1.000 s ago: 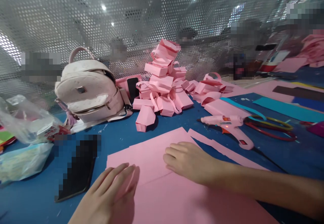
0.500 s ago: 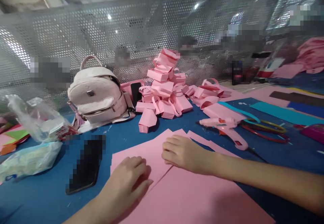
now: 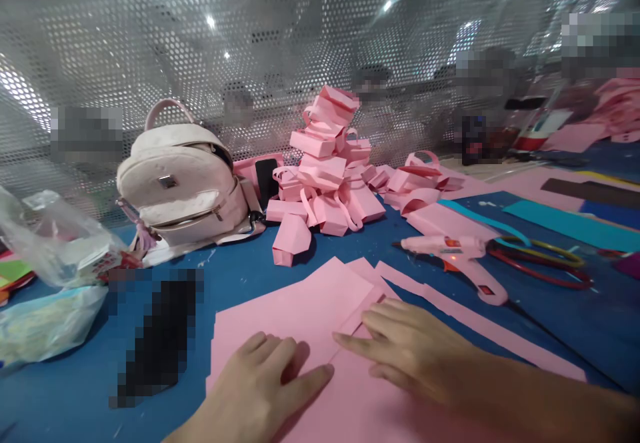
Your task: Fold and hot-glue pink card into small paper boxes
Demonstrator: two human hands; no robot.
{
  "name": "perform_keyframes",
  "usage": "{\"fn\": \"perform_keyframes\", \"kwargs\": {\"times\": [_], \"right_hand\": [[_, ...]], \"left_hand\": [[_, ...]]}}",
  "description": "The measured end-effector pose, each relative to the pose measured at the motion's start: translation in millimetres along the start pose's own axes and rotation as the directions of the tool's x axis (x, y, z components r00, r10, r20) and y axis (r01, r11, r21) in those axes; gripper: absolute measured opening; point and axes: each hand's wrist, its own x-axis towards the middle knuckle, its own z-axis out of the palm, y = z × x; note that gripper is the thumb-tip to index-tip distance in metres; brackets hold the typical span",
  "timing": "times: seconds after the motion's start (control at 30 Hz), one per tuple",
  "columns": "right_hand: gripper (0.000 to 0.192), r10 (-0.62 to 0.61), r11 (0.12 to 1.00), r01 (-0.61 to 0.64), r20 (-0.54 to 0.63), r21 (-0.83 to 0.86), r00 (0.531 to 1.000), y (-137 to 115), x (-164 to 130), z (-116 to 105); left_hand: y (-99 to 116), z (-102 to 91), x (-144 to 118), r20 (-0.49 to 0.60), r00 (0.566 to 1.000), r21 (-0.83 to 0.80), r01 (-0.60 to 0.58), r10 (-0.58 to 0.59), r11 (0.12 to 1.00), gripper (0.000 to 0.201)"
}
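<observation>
Pink paper sheets (image 3: pixel 295 309) lie stacked on the blue table (image 3: pixel 240 266) in front of me. My left hand (image 3: pixel 265 379) presses flat on the near part of the top sheet, fingers spread and thumb pointing right. My right hand (image 3: pixel 407 346) rests palm down on the same sheet just to the right, fingertips on a folded edge. Neither hand holds anything. A narrow pink strip (image 3: pixel 465 323) lies beside the sheets on the right.
A pile of folded pink paper boxes (image 3: pixel 327 169) stands behind the sheets. A pale backpack (image 3: pixel 180 183) sits at back left, a pink glue gun (image 3: pixel 457 256) and scissors (image 3: pixel 545 263) at right, plastic bags (image 3: pixel 50 276) at left. A perforated metal screen (image 3: pixel 275 49) closes the back.
My right hand has slid back toward me and to the right along the sheet. My left hand has shifted slightly right, its thumb now stretched toward the right hand.
</observation>
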Motion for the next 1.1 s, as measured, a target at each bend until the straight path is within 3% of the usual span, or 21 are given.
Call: {"fn": "perform_keyframes", "kwargs": {"times": [0.17, 0.3, 0.43, 0.63, 0.8, 0.9, 1.0, 1.1], "right_hand": [[0.039, 0.041, 0.999, -0.041, 0.006, -0.019, 0.999, 12, -8, -1], [0.041, 0.057, 0.998, -0.057, 0.003, -0.013, 0.998, 14, -10, -4], [0.041, 0.044, 0.999, -0.044, -0.024, 0.022, 0.999, 15, -10, -5], [0.042, 0.042, 0.999, -0.042, -0.023, -0.005, 0.999, 16, -10, 0], [0.037, 0.115, 0.993, -0.114, -0.062, 0.012, 0.991, 14, 13, -11], [0.034, 0.163, 0.986, -0.162, -0.017, 0.033, 0.987, 13, 32, -20], [0.026, 0.141, 0.987, -0.144, 0.053, 0.065, 0.989, 14, 45, -18], [0.023, 0.118, 0.987, -0.129, 0.105, 0.101, 0.987, 16, 49, -8]], "left_hand": [[-3, 4.4, 1, 0.03, 0.999, 0.027, -0.01, 0.009, 1.0, 0.043], [-5, 9.9, -2, -0.021, 1.0, 0.059, 0.018, -0.016, 0.998, 0.042], [-6, 11.6, -10, 0.07, 0.99, -0.029, 0.128, -0.126, 0.991, 0.042], [-6, 5.6, -11, 0.141, 0.976, -0.158, 0.185, -0.164, 0.97, 0.047], [-5, -0.5, -5, 0.168, 0.962, -0.287, 0.258, -0.216, 0.923, 0.045], [-3, -4.3, -2, 0.187, 0.942, -0.383, 0.332, -0.279, 0.862, 0.04], [-2, -7.3, 0, 0.227, 0.903, -0.426, 0.428, -0.363, 0.797, 0.016], [-1, -7.7, -1, 0.244, 0.892, -0.368, 0.448, -0.38, 0.815, 0.02]]}}
